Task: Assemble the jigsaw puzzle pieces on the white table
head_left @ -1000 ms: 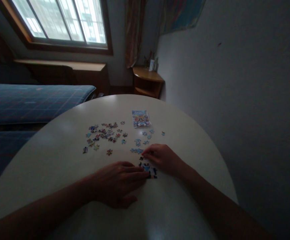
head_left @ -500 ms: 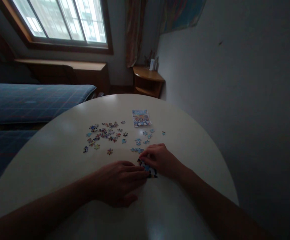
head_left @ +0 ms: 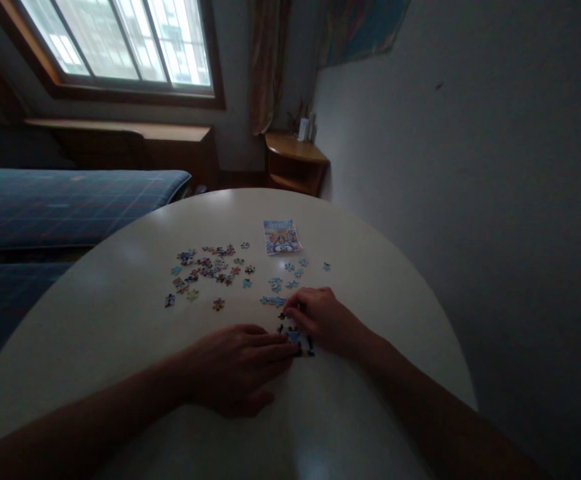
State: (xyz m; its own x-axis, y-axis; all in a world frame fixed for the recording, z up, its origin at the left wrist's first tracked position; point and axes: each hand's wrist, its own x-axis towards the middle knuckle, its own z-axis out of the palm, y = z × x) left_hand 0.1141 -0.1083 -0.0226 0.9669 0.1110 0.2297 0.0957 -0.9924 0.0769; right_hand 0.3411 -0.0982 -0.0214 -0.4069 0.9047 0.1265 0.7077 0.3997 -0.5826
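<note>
My left hand [head_left: 243, 367] lies flat on the table, its fingers stretched out and their tips on the left edge of a partly joined jigsaw puzzle [head_left: 304, 343]. My right hand [head_left: 323, 317] is pinched at the puzzle's upper edge, its thumb and forefinger on a small dark puzzle piece [head_left: 283, 315]. Part of the puzzle is hidden under both hands. Just beyond my right fingertips lies a joined light-blue strip of pieces [head_left: 273, 301]. Several loose blue pieces [head_left: 290, 267] are scattered farther back.
A heap of mixed puzzle pieces [head_left: 213, 267] spreads over the left middle of the round white table [head_left: 135, 320]. Behind the blue pieces lies a printed picture packet [head_left: 283, 237]. A plaid mattress [head_left: 70, 207] stands left of the table; a wall [head_left: 445, 200] runs along the right.
My right fingers have shifted slightly up and right with the small dark piece, which now sits apart from the puzzle's upper edge. My left hand stays in place.
</note>
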